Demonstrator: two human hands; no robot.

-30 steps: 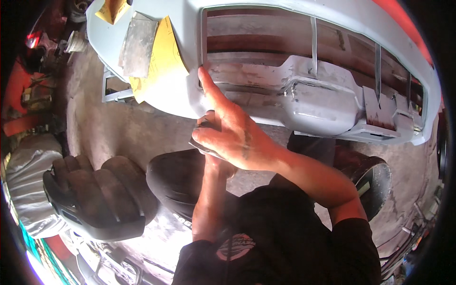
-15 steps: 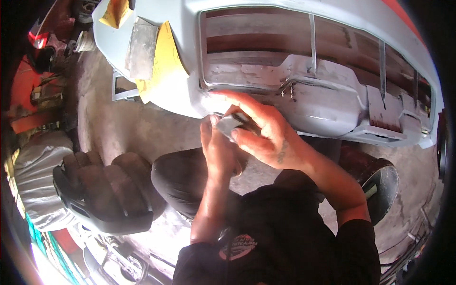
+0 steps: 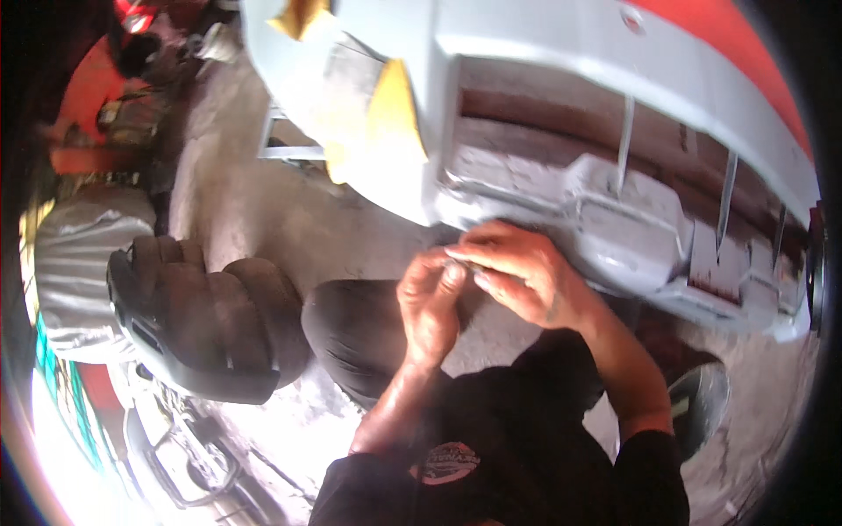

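Hands meet mid-scene on my head feed, just on the near side of a light grey bumper (image 3: 561,48) lying across the far side. I have the left hand (image 3: 427,302) with fingers curled together, its thumb and forefinger closing on the left end of a small grey piece (image 3: 465,264). Right hand (image 3: 524,273) comes in from the right, fingers side by side, thumb below, pinching the same piece from its right end. Piece sits between both sets of fingertips, mostly covered; too small and blurred for me to read its shape. Right knuckles overlap the bumper's near edge from my angle; can't tell if they touch. On the bumper's left part I get a yellow sheet (image 3: 395,114), with a second yellow piece (image 3: 300,17) farther off, left. Grey metal frame (image 3: 294,152) shows below that end. Red bodywork (image 3: 728,39) far right, beyond the bumper. Near left of the hands: dark-trousered knee (image 3: 355,324), then a dark ribbed, rounded object (image 3: 197,324), then a silvery cover (image 3: 88,272) at far left of view. Round drum (image 3: 704,408) on the right, beside the right forearm.
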